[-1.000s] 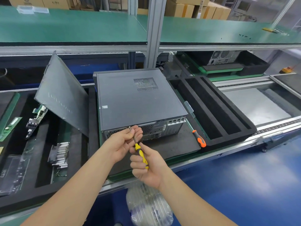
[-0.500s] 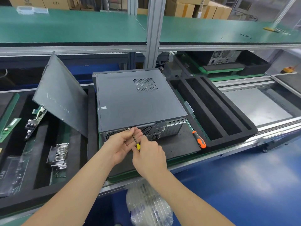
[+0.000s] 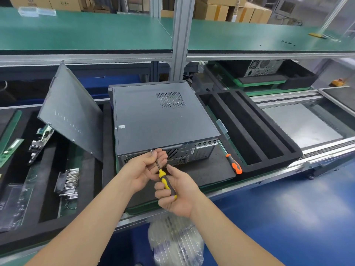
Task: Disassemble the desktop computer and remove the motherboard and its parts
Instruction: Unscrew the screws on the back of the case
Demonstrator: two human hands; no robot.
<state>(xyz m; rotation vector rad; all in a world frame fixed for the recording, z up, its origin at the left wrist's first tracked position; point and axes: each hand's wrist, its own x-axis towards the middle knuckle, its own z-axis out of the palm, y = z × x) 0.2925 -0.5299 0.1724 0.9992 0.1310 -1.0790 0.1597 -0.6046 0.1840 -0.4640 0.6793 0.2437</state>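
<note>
Computer: A closed grey desktop computer (image 3: 165,120) lies flat on a black mat (image 3: 207,169), its back panel facing the worker.
Right hand: Just in front of the computer's back panel, the right hand (image 3: 176,194) grasps the handle of a yellow screwdriver (image 3: 166,184).
Left hand: The left hand (image 3: 143,169) curls round the tool's metal shaft, the tip at the back panel's top edge.
Orange screwdriver (image 3: 234,164): Lies on the mat by the computer's near right corner.
Loose panel (image 3: 71,116): Leans tilted just left of the computer.
Foam tray (image 3: 247,127): Sits right of the computer.
</note>
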